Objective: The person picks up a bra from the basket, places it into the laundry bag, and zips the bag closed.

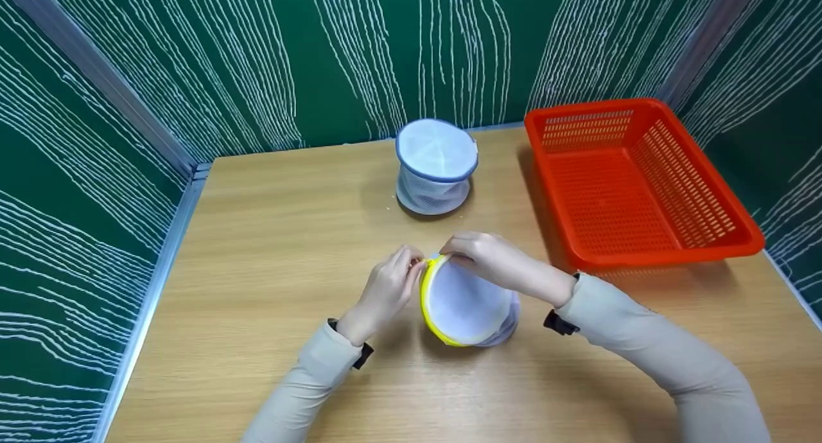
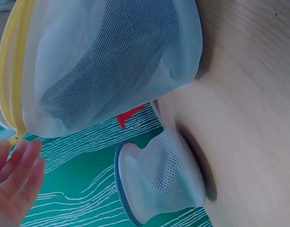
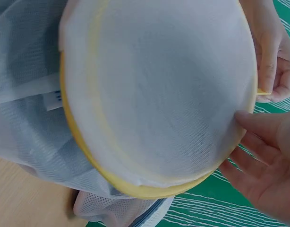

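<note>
A white mesh laundry bag (image 1: pixel 469 305) with a yellow zip round its rim stands on the table, its round top tilted toward the left. At the rim's far left, my left hand (image 1: pixel 385 289) pinches the yellow zip pull (image 3: pixel 264 92) between thumb and finger. My right hand (image 1: pixel 491 260) holds the rim close by, its thumb on the round top and its fingers behind the edge, as the right wrist view shows. The left wrist view gives the bag's mesh side (image 2: pixel 116 66). Behind it stands a second mesh laundry bag (image 1: pixel 437 154) with a blue rim.
A red plastic basket (image 1: pixel 559 192) with slotted walls stands at the right of the wooden table (image 1: pixel 276 237). Green panels (image 1: pixel 347 64) with white wavy lines enclose the back and sides. Both wrists wear dark straps.
</note>
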A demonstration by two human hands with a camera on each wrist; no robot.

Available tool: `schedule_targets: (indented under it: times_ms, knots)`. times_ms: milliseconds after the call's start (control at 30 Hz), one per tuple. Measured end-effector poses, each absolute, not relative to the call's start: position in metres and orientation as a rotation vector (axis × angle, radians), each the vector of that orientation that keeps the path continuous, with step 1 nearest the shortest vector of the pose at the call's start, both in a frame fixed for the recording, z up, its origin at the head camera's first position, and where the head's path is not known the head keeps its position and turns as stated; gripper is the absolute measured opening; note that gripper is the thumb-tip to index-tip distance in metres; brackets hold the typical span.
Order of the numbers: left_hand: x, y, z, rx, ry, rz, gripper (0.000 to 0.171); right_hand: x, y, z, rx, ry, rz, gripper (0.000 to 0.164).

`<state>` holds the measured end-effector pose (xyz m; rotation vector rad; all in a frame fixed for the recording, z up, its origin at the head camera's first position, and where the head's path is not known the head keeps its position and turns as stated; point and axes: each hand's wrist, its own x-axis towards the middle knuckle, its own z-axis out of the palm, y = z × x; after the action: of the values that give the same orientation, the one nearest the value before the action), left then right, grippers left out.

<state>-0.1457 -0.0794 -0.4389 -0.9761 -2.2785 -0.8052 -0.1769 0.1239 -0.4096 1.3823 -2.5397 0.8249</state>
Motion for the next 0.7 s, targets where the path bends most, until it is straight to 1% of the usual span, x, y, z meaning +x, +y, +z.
schedule_targets:
  times_ms: [300, 467, 700]
  knots:
    - [-0.14, -0.08, -0.437, -1.033, -2.308, -0.7, 0.006, -0.169, 0.129, -0.414, 1.353, -2.495, 0.803, 0.014]
    - [-0.135, -0.082, -0.437, -1.045, -2.293, -0.696, 0.008, -0.17, 0.136, -0.416, 1.33, -2.476, 0.844, 0.017]
    - [-0.124, -0.084, -0.439, -1.07, -2.279, -0.651, 0.005, -0.173, 0.148, -0.421, 1.225, -2.414, 0.917, 0.018]
